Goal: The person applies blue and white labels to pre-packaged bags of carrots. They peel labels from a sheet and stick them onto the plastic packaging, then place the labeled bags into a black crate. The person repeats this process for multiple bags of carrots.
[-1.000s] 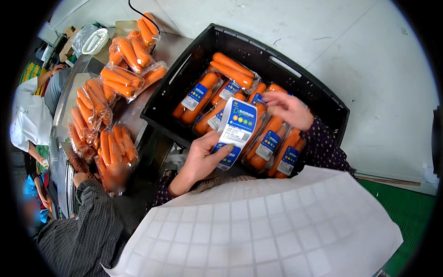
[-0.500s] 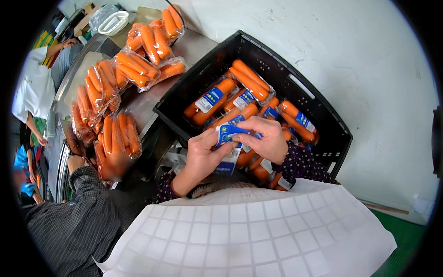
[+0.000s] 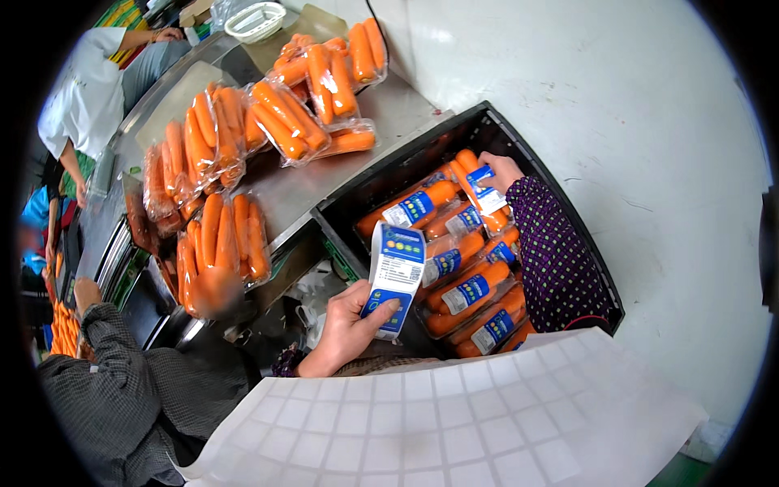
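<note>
A strip of blue and white labels hangs upright in my left hand, the thumb pressed over its lower part. My right hand reaches into the far side of the black crate. Its fingers are closed at the edge of a single blue and white label. That label lies against a clear-wrapped carrot pack; whether all of it sticks cannot be seen. Below it in the crate, several labelled carrot packs lie side by side, with my right sleeve covering some.
Several clear-wrapped carrot packs without visible labels are heaped on the metal table to the left. A white basket stands behind them. A co-worker's dark checked sleeve is at the lower left. A white wall rises at the right.
My hands have parted. The right hand has moved up and right to the far carrot pack, which now bears a label. My left hand keeps the label strip. The view has shifted.
</note>
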`<state>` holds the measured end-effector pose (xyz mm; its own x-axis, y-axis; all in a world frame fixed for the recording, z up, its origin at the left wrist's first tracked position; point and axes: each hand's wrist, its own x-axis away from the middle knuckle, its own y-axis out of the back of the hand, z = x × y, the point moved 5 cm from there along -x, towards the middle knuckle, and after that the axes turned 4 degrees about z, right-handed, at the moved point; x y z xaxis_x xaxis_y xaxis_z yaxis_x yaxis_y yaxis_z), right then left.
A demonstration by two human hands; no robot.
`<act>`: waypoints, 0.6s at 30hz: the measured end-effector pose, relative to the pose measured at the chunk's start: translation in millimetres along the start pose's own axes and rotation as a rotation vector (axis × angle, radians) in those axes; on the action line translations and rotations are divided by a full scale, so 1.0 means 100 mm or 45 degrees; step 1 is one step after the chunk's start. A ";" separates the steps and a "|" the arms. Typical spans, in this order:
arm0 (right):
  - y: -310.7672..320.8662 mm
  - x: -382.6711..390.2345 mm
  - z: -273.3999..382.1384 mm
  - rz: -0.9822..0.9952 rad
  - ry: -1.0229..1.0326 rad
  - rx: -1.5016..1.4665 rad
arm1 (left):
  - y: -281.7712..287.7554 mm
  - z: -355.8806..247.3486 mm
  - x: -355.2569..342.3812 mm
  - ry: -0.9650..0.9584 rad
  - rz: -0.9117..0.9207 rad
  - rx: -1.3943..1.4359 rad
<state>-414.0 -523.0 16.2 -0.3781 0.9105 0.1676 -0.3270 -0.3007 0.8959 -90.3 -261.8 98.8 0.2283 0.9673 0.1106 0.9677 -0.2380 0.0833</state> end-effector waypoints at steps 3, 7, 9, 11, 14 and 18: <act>-0.17 -0.13 -0.15 0.043 -0.022 0.118 | 0.05 -0.09 0.00 -0.108 -0.001 -0.011; 0.03 0.11 0.36 -0.154 -0.192 0.439 | 0.16 -0.12 -0.05 -0.174 0.017 0.019; 0.17 0.36 0.80 -0.179 -0.092 -0.077 | 0.21 -0.21 -0.12 -0.239 0.067 -0.082; 0.08 0.67 1.47 0.058 0.179 -1.075 | 0.17 -0.20 -0.21 -0.272 0.133 -0.121; 0.09 1.08 2.27 0.219 0.356 -1.549 | 0.18 -0.26 -0.19 -0.302 0.103 -0.237; -0.15 1.40 2.48 0.266 0.221 -1.431 | 0.27 -0.55 -0.06 -0.748 -0.217 -0.916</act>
<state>-246.9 -320.1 128.2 -0.6008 0.7883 0.1323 -0.7973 -0.6029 -0.0287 -71.6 -278.5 155.1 0.2970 0.8370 -0.4595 0.7396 0.1027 0.6652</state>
